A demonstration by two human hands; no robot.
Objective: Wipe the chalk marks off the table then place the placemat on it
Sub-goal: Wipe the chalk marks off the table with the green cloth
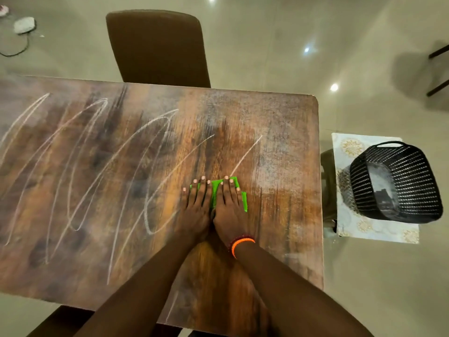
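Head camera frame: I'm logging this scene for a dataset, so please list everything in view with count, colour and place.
table: one, brown wood grain, fills the middle of the view
chalk marks: many looping white lines, across the table's left and centre
cloth: one, bright green, flat on the table under both hands
chair: one, brown, at the table's far side
placemat: one, pale with gold motifs, on a low stand right of the table
basket: one, black, perforated, on the placemat
white object with black cord: one, on the floor, far left
wristbands: orange and red, on the right wrist
left hand: flat, pressing the cloth
right hand: flat, pressing the cloth
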